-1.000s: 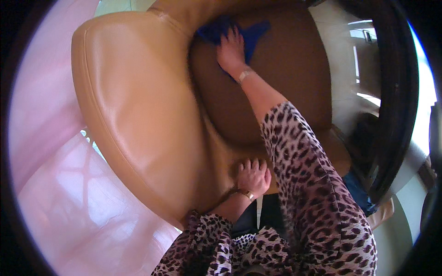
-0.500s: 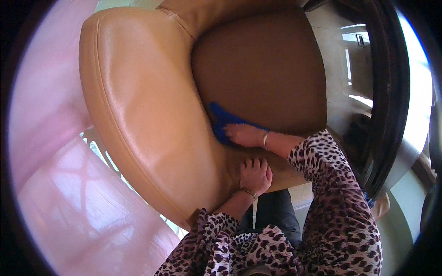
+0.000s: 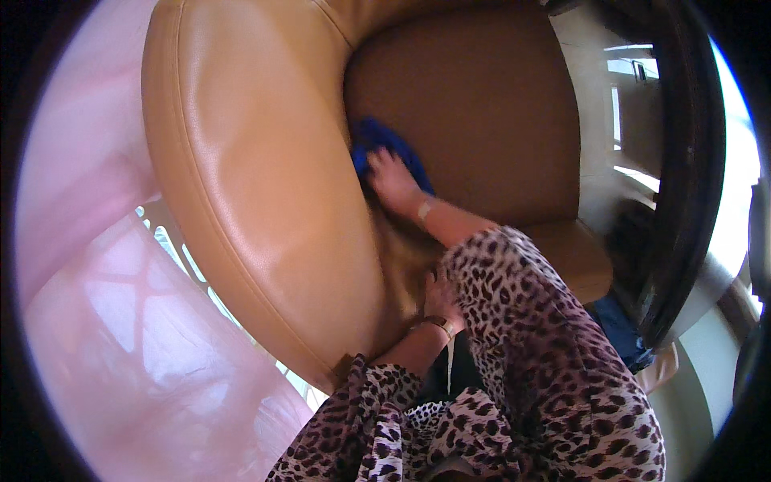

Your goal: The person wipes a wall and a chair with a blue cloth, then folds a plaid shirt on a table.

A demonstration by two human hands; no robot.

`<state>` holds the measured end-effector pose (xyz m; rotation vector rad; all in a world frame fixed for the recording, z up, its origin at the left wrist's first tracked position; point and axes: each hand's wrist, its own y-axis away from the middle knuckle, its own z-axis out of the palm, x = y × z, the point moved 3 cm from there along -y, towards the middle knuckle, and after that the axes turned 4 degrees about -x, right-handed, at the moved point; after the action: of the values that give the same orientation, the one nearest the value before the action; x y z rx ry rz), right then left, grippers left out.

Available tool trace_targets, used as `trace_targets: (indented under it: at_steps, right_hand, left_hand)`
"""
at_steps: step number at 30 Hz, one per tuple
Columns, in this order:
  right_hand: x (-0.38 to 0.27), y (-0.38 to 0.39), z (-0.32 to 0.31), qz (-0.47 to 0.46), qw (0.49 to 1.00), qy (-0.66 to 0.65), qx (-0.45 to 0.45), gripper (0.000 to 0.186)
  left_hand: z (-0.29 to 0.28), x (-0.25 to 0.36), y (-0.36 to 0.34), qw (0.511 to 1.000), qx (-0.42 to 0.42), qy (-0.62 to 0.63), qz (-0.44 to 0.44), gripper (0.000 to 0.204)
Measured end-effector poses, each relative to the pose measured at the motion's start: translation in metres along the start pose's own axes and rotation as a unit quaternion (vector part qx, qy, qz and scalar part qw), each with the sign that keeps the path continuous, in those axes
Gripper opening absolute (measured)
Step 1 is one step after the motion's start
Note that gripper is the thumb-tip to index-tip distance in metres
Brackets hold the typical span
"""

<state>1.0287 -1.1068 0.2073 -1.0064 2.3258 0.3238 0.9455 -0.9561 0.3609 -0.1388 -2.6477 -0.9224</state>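
My right hand (image 3: 395,181), fingers bent over a crumpled blue cloth (image 3: 372,135) — grip unclear.
It lies where the smooth brown seat (image 3: 482,120) meets the curved tan-leather backrest (image 3: 257,161); my left hand's (image 3: 441,300) finger spread — can't tell.

Pale floor (image 3: 593,104), dark-edged table (image 3: 695,185), fabric (image 3: 76,193) — pink, sheer

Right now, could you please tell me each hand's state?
Left hand: on tan armrest, partly hidden; open or closed unclear.
Right hand: on blue cloth; grip unclear.
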Motion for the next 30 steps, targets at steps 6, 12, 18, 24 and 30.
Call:
trace_targets:
  at_steps: [6, 12, 18, 24, 30]
  right_hand:
    - [0.008, 0.132, -0.029, -0.212, 0.930, -0.066, -0.293, 0.014]
    - [0.052, 0.104, -0.027, -0.115, 0.961, -0.086, -0.236, 0.026]
    - [0.225, 0.038, -0.145, 0.362, 0.882, 0.202, 0.224, 0.037]
    - [0.100, 0.054, -0.060, 0.222, 0.958, 0.175, -0.045, 0.042]
    - [0.031, 0.120, -0.025, -0.099, 0.986, -0.043, -0.127, 0.040]
  left_hand:
    - [0.003, -0.002, 0.001, 0.999, 0.046, 0.021, -0.007, 0.033]
    - [-0.001, 0.003, 0.000, 0.998, 0.054, 0.005, 0.014, 0.031]
    - [-0.001, 0.002, -0.002, 0.999, 0.052, 0.001, 0.009, 0.032]
    - [0.006, 0.001, 0.000, 0.999, 0.031, -0.013, 0.012, 0.035]
    - [0.005, 0.002, -0.001, 1.000, 0.024, 0.006, 0.012, 0.036]
